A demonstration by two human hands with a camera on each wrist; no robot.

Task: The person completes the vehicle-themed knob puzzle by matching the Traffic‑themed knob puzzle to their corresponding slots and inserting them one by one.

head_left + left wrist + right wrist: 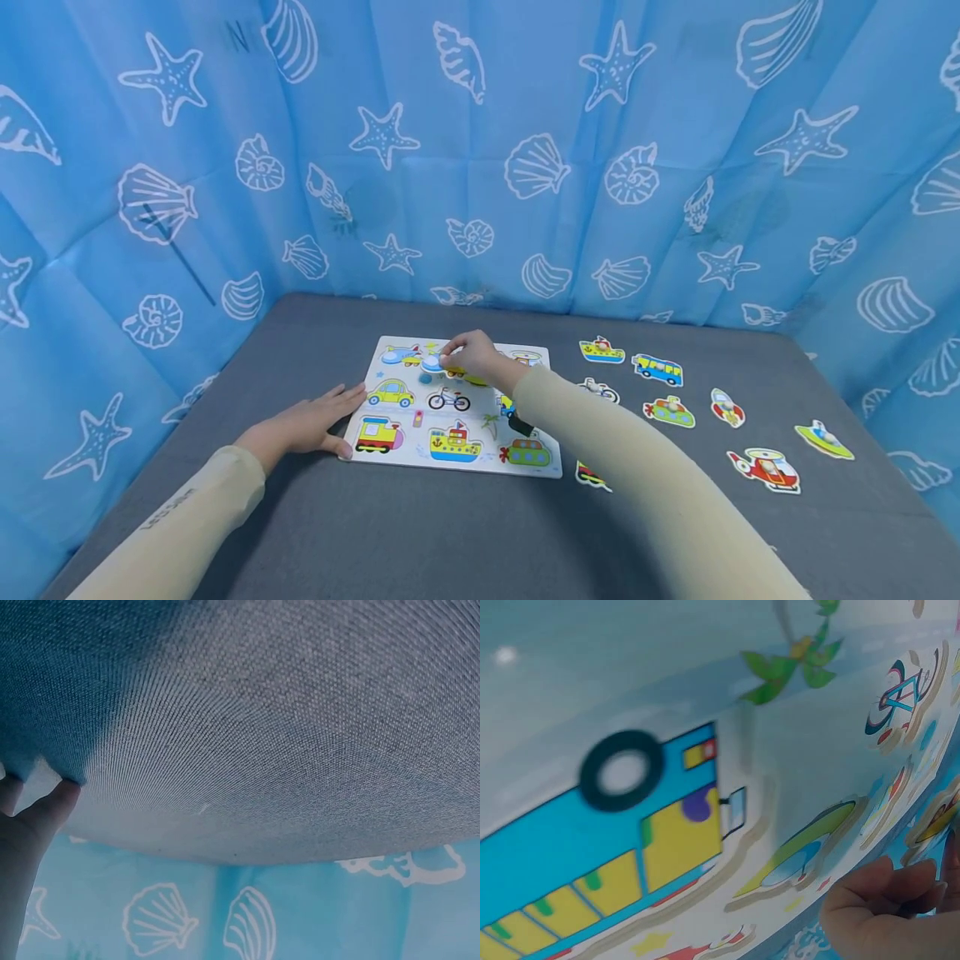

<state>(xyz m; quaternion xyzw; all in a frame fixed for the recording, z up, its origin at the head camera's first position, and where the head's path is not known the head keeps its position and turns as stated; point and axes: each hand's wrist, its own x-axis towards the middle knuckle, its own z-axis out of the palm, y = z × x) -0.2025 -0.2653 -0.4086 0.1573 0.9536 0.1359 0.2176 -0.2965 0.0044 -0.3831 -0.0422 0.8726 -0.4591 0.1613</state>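
Fingers of the right hand pinch a small flat piece over the upper part of a white picture board. Which vehicle it shows I can't make out: the fingertips cover much of it, and at the edge of the right wrist view it is cut off, leaving some yellow with a darker patch. How high it sits above the board is hard to judge. The left hand lies with fingers straight and spread, touching the board's left edge, thumb by the near corner; the left wrist view catches only a dim bit of it.

The right sleeve hides part of the board's bus picture, clips a loose bicycle and covers most of a train piece. Farther right lie a boat, a bus, a submarine, a rocket, a helicopter and a flying saucer.

Everything rests on a grey, woven-looking tabletop. Round it hangs a creased blue curtain printed with white shells and starfish, a faint letter N showing at upper left.
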